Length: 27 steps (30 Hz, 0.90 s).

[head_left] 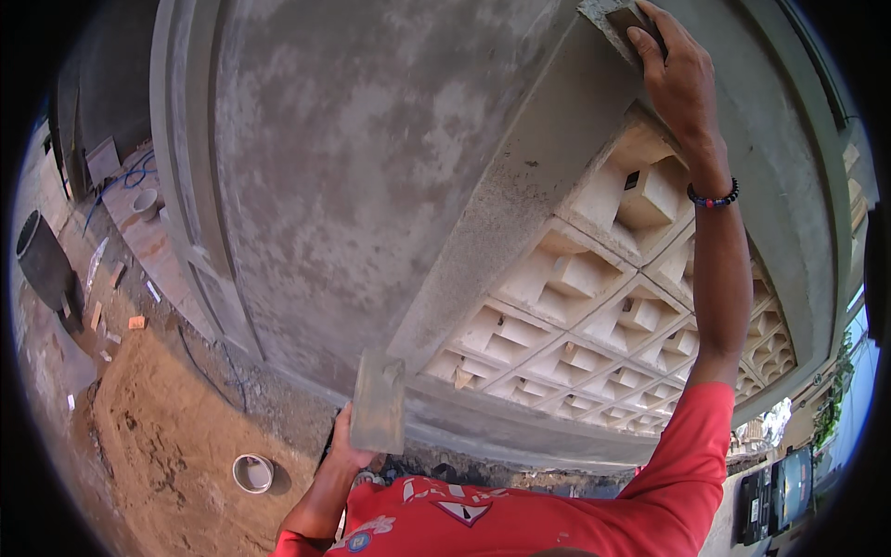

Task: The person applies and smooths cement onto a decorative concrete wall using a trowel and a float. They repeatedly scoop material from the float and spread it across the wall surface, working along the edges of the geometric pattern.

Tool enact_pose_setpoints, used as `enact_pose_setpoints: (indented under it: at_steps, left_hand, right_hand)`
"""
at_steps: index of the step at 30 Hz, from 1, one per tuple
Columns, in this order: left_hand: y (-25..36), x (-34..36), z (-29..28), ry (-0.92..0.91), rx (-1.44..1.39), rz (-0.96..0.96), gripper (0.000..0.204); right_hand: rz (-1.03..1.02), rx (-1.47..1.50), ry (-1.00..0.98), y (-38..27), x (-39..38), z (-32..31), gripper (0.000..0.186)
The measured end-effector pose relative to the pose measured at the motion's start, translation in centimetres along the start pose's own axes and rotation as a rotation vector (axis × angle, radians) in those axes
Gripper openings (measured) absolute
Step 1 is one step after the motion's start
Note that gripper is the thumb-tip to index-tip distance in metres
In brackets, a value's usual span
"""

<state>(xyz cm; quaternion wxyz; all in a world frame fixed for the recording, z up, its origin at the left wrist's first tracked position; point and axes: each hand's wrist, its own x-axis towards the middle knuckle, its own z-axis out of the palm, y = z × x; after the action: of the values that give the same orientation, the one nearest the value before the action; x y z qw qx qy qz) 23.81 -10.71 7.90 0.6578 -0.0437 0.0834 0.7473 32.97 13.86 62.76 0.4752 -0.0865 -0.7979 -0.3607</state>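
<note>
My right hand [679,82] is raised high and closed around a small rectangular plastering float [608,26]. The float lies against the top of a grey plastered band [520,181] that slants down the wall. Lower down, near my chest, my left hand [344,444] grips a flat rectangular float [378,404], its smeared grey face turned outward. Most of that hand's fingers are hidden behind the float. Beside the band, a panel of cream-coloured ventilation blocks [640,278] is set into the wall, partly covered by my right forearm.
A smooth, blotchy plastered wall [343,167] fills the middle, with a raised column edge [190,167] at left. A sand heap [167,436] and a round white bucket [252,473] are on the ground. Farther left stands a dark bucket [45,260]. A vehicle [780,492] is at lower right.
</note>
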Motion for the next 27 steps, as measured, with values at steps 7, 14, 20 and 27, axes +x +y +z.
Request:
enact_pose_setpoints:
  at_steps: [7,14,20,27]
  left_hand:
    - [-0.5,-0.2,1.0,0.052,-0.009,-0.025,0.05]
    - [0.4,0.2,-1.2,0.023,0.026,-0.008,0.053]
    - [0.6,-0.4,-0.1,0.019,-0.01,0.001,0.053]
    - [0.0,0.3,0.7,0.036,0.008,0.014,0.053]
  right_hand:
    - [-0.202,0.083,-0.363,-6.1,-10.0,3.6,0.033]
    - [-0.113,0.297,-0.42,-6.6,-12.7,1.4,0.034]
    - [0.257,0.187,0.206,3.3,-3.7,-2.7,0.033]
    - [0.13,-0.04,0.112,2.6,-5.2,0.0,0.033]
